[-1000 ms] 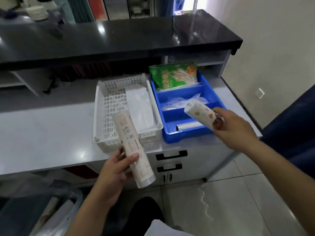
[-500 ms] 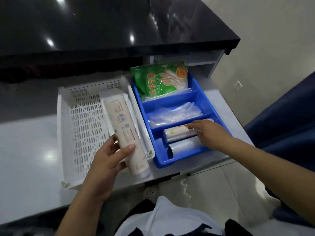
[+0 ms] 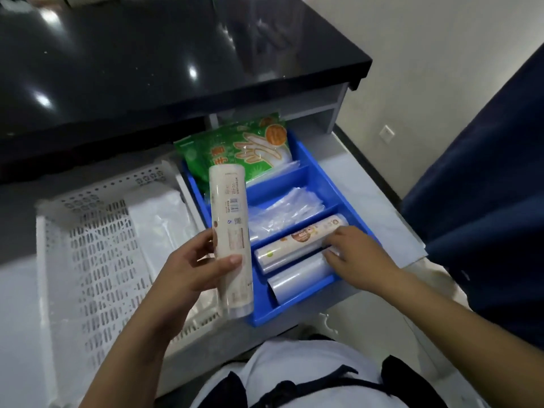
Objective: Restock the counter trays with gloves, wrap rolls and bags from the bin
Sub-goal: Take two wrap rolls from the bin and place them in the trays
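A blue divided tray (image 3: 312, 164) sits on the grey counter. Its back compartment holds a green glove pack (image 3: 244, 151), the middle one clear bags (image 3: 282, 213). In the front compartment lie a printed wrap roll (image 3: 297, 240) and a clear wrap roll (image 3: 297, 279). My right hand (image 3: 356, 256) rests its bent fingertips on these two rolls at their right ends. My left hand (image 3: 191, 266) grips a long printed wrap roll (image 3: 229, 219), held upright-tilted over the border between the two trays.
A white perforated tray (image 3: 97, 260) stands left of the blue one, with a flat pack of white bags (image 3: 160, 222) in it. A black countertop (image 3: 147, 69) overhangs the back. A dark blue chair (image 3: 485, 201) is at the right.
My right hand brought the short printed roll down into the blue tray's front compartment and now rests on it. My left hand shifted its long roll rightward, toward the blue tray.
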Demonstrator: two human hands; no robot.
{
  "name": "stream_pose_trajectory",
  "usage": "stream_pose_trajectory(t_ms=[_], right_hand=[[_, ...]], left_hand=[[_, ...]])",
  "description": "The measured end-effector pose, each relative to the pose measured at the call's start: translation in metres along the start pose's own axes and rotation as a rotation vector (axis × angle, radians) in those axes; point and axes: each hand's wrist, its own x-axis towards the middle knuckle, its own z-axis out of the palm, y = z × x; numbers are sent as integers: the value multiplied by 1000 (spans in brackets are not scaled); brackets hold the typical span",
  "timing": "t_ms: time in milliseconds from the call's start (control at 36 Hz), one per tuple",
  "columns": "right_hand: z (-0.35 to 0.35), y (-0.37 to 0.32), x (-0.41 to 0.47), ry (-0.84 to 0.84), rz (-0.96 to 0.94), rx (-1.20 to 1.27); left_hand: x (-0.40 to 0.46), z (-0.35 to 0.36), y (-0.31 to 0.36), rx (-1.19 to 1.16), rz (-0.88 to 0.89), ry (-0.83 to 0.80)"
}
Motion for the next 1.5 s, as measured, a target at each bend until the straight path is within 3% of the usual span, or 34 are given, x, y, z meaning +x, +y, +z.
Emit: stream_pose_trajectory(t_ms=[278,500,667,778,861,1083,1250,1500], right_hand=[[-5,12,3,-93,-169,-39],[-19,21,5,-166,-208,33],[-50,43,-19,72,-86,356],[-60,64,-38,238,19,494],[-60,71,-44,234,24,488],[-41,61,-41,23,-120,368],[-32,62,-38,-10,-206,250],[-34,75,-37,-62,-295,202]], left_hand=[[19,45,33,226,-2,118],[28,69,45,684,-34,89],[51,110,42,1242,53,34],[69,137,23,1395,75,-5],[74,148,8,1409,77,-19],[66,151,-5,1353,90,48],[61,153,-7,1241,67,77],[17,159,-18,1133,29,297]])
